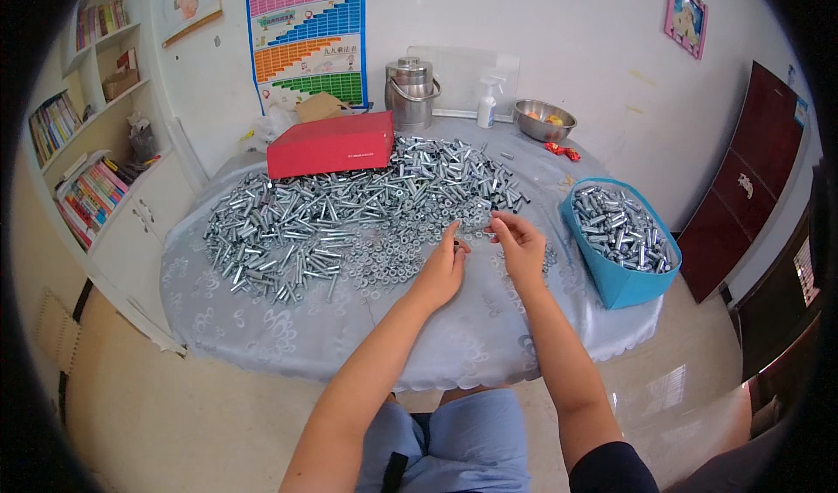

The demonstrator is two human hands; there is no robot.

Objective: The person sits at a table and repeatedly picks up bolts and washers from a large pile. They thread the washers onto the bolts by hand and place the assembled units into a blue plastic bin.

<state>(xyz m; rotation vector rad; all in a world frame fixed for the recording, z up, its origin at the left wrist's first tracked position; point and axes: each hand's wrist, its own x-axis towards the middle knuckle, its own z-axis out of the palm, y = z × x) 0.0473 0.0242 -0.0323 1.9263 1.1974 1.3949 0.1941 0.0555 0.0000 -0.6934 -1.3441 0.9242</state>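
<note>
Both my hands are raised over the near part of a pile of loose metal hardware. My left hand (443, 269) is closed, thumb up and fingers curled; a small dark spot shows at its fingers, and what it holds I cannot make out. A short way to its right, my right hand (521, 247) pinches thumb against forefinger; anything between them is too small to name. Beneath and beyond the hands lie silvery washers and nuts (384, 262). Silvery bolts (305, 222) spread out to the left and behind them.
A blue fabric bin (624, 294) of metal fasteners stands at the right table edge. A red box (332, 147) rests on the pile's far side. Behind are a steel canister (412, 96), a spray bottle (487, 105), and a steel bowl (559, 130). A grey cloth (253, 336) covers the table.
</note>
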